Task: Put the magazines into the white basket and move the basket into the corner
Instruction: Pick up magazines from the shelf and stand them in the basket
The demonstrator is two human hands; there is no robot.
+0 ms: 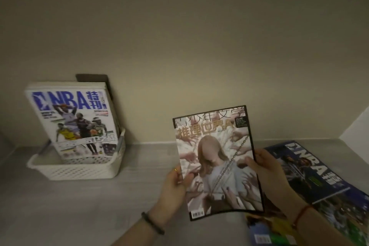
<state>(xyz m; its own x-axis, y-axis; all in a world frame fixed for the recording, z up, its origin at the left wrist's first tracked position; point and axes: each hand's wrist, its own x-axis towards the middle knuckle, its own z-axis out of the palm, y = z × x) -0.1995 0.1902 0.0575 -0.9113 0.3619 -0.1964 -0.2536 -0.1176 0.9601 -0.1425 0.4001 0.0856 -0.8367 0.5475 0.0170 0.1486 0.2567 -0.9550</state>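
white basket (79, 170) sits at the left of the frame on a pale grey surface (99, 205), against a beige wall (179, 36). several magazines stand upright in the basket and lean back toward the wall; the front one is a white nba magazine (71, 122) with basketball players on its cover. a dark panel (93, 78) shows behind the top of this stack. at lower centre, both hands hold one magazine (217, 162), cover facing the camera, raised off the surface and tilted slightly. its cover has a black border, chinese titling and a long-haired figure. the left hand (173, 185) grips the lower left edge, thumb on the cover; a dark bead bracelet (152, 223) is on that wrist. the right hand (265, 168) grips the right edge, thumb on the cover; a red cord (299, 215) is on that wrist. at lower right, a blue nba magazine (311, 171) lies flat on the surface, on top of other magazines (265, 231) partly hidden by the right forearm.
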